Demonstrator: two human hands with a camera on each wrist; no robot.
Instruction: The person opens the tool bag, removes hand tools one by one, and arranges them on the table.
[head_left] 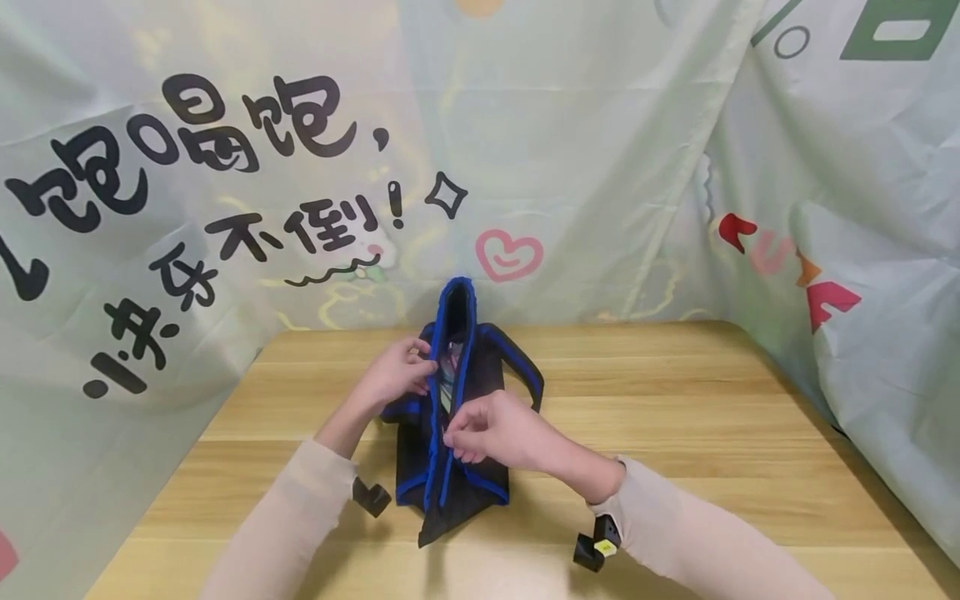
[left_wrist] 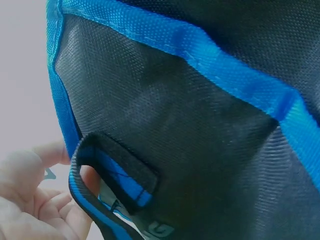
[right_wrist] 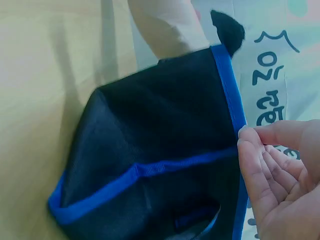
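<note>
A black fabric bag (head_left: 491, 375) with blue trim stands on the table, its long top opening gaping. My left hand (head_left: 397, 371) grips the left rim of the opening; in the left wrist view that hand (left_wrist: 35, 195) is beside the blue edging and a strap loop (left_wrist: 80, 182), its fingertips partly hidden. Nearer the front of the opening, my right hand (head_left: 498, 429) pinches the rim between thumb and forefinger. The right wrist view shows those fingertips on the blue trim (right_wrist: 232, 105). Something pale and patterned (head_left: 447, 375) shows inside the bag, its kind unclear.
A handle strap (head_left: 528, 367) sticks out on the bag's right side. The wooden table (head_left: 637, 383) stretches around the bag. Behind and to the right hangs a printed cloth (head_left: 600, 167). Small black devices (head_left: 371, 497) are on both wrists.
</note>
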